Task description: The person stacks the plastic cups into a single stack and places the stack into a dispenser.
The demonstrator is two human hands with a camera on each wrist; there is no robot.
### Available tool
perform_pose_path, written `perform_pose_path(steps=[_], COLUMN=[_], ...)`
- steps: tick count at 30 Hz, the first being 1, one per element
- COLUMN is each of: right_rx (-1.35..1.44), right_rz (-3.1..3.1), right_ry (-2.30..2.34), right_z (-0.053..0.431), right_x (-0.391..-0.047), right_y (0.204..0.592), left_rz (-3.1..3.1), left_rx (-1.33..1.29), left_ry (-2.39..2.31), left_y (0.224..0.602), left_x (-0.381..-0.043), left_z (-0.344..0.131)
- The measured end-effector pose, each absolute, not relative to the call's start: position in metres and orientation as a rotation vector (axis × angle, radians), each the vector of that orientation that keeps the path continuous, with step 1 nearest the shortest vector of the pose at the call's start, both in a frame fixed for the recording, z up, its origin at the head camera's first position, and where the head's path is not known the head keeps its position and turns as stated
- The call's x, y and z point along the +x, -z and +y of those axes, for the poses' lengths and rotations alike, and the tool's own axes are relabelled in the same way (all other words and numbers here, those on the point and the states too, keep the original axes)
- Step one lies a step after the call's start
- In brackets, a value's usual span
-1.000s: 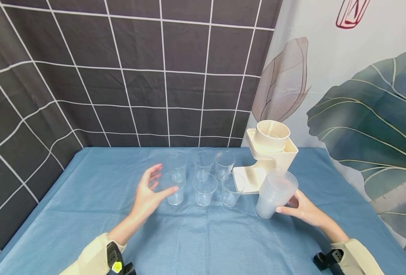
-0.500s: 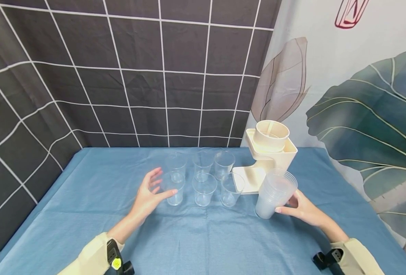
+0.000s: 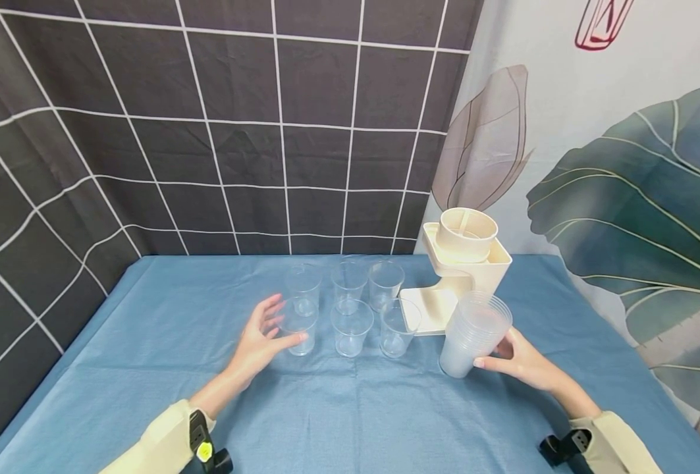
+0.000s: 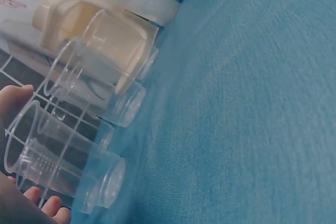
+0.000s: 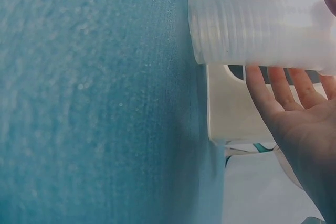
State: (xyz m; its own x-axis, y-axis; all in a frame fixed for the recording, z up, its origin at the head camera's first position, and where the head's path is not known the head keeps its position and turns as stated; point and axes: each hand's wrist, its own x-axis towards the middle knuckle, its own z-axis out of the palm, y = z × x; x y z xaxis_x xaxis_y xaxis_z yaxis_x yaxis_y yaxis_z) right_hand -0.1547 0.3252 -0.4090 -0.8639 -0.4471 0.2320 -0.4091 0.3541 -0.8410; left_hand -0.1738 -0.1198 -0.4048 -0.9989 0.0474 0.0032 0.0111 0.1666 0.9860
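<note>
Clear plastic cups stand upright in two rows of three on the blue cloth. My left hand is spread around the front left cup, thumb on its near side and fingers on its far left. In the left wrist view a gap shows between the thumb and the rim of that cup. On the right, my right hand holds a tall stack of nested plastic cups, which leans slightly. The right wrist view has the fingers along one side of the stack and the thumb on the opposite side.
Behind the stack stands a cream plastic stand with a round open tube on top and a flat base. Its base edge lies close to the front right cup. Dark grid-patterned fabric hangs behind the table, and a leaf-print curtain at right.
My left hand has sunk slightly, its thumb now lower across the front left cup. The right hand, the stack and the other cups stay in place.
</note>
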Motion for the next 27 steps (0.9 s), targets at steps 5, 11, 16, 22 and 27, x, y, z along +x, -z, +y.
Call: perform_pose_path(steps=[5, 11, 16, 22, 27], right_rx=[-0.803, -0.812, -0.826, -0.825, -0.825], right_rz=[2.554, 2.548, 2.545, 2.546, 2.549], right_ry=[1.567, 1.575, 1.582, 1.582, 1.579], right_z=[0.325, 0.325, 0.325, 0.325, 0.325], right_x=[-0.155, -0.155, -0.155, -0.155, -0.155], right_y=[0.410, 0.410, 0.410, 0.410, 0.410], left_rz=[2.384, 2.386, 2.398, 2.393, 2.388], left_rx=[0.057, 0.059, 0.049, 0.049, 0.056], left_ry=[-1.991, -1.981, -1.969, -1.978, -1.987], left_y=[0.409, 0.415, 0.417, 0.419, 0.420], left_x=[-0.174, -0.175, -0.175, -0.175, -0.175], left_z=[-0.119, -0.117, -0.116, -0.115, -0.114])
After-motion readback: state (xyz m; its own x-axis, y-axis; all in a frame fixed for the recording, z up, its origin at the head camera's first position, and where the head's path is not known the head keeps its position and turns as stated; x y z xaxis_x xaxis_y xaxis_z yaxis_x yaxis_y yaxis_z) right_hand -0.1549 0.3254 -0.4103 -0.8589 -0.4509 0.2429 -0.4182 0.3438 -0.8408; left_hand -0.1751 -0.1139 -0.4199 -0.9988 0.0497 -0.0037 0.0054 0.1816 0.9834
